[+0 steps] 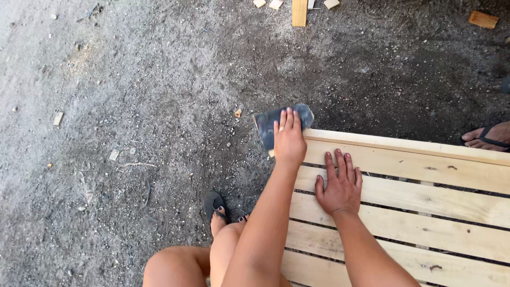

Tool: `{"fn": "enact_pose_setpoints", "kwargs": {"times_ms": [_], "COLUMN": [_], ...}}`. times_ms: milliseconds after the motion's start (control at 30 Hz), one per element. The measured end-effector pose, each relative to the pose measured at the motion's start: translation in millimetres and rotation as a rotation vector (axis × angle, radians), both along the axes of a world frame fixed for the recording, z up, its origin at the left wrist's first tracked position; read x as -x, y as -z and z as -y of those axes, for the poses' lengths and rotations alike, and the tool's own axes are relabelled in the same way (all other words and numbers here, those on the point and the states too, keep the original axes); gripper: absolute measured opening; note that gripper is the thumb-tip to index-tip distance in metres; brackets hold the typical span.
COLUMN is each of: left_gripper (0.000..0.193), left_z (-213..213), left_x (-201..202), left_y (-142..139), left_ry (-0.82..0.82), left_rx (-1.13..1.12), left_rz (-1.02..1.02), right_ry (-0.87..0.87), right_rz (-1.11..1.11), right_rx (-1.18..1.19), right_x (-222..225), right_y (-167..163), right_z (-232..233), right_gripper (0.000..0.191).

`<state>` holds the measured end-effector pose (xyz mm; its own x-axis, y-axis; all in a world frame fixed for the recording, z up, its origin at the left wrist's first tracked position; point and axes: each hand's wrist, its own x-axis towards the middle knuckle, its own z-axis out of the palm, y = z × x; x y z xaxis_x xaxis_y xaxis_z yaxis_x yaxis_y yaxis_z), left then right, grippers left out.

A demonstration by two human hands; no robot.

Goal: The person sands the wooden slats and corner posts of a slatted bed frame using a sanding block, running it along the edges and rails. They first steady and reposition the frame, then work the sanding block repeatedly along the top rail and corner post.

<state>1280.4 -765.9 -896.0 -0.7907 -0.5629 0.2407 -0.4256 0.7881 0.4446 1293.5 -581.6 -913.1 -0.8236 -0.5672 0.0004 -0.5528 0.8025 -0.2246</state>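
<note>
My left hand (pixel 289 139) presses a dark blue-grey folded sheet of sandpaper (pixel 276 123) against the far left corner of the pale slatted wooden panel (pixel 425 212). The grip there is flat rather than clenched: the fingers lie stretched over the top of the sheet and point toward 12 o'clock, holding it down by palm pressure. The sheet overhangs the corner at 11 o'clock of the hand, its left part out over the ground.

My right hand (pixel 340 186) lies at 4 o'clock of the left one, well onto the panel. Its grip is released: palm down, fingers spread across two slats, closed on nothing.

The panel fills the lower right of the view. Its long boards run from 9 to 3 o'clock with dark gaps between them, and a raised rail edges its far side. Small dark knots show on some boards.

The panel rests over grey dirt ground (pixel 133 106) strewn with grit and chips. At 12 o'clock, near the top edge, lie several short pale wood offcuts (pixel 299 11); one more orange-brown block (pixel 483 19) sits at 1 o'clock.

My foot in a black sandal (pixel 214 206) stands at 7 o'clock of the left hand. Another person's sandalled foot (pixel 489 137) shows at 3 o'clock, just beyond the rail.
</note>
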Motion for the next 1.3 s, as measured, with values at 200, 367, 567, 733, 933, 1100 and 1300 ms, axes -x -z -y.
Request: {"fn": "enact_pose_setpoints", "kwargs": {"times_ms": [200, 367, 567, 733, 933, 1100, 1300], "left_gripper": [0.059, 0.063, 0.059, 0.052, 0.061, 0.059, 0.055], "left_z": [-11.3, -58.8, -16.2, 13.4, -32.8, -45.4, -20.7], "left_x": [-21.6, -107.7, -29.3, 28.5, -79.0, -115.2, -69.3], "left_y": [-3.4, 1.0, 3.4, -2.9, 1.9, 6.6, 13.4], "left_ry": [0.007, 0.055, 0.061, -0.08, 0.129, 0.154, 0.185], "left_rx": [0.01, -0.053, 0.023, 0.055, 0.068, -0.017, 0.159], "left_rz": [0.011, 0.078, -0.046, 0.142, 0.112, 0.187, 0.178], "right_ry": [-0.012, -0.01, -0.003, 0.004, -0.012, -0.01, -0.003], "right_rz": [-0.004, -0.007, -0.01, 0.005, 0.013, 0.008, 0.004], "right_rx": [0.002, 0.018, -0.01, -0.004, 0.024, 0.014, 0.014], "right_x": [-0.2, -0.8, -0.1, -0.9, -0.2, 0.4, -1.1], "right_y": [-4.4, -5.2, -0.5, 1.9, 1.0, 2.8, 6.2], "right_z": [0.1, 0.2, 0.4, 0.2, 0.8, 2.3, -0.5], "right_gripper": [0.071, 0.072, 0.072, 0.071, 0.071, 0.072, 0.072]}}
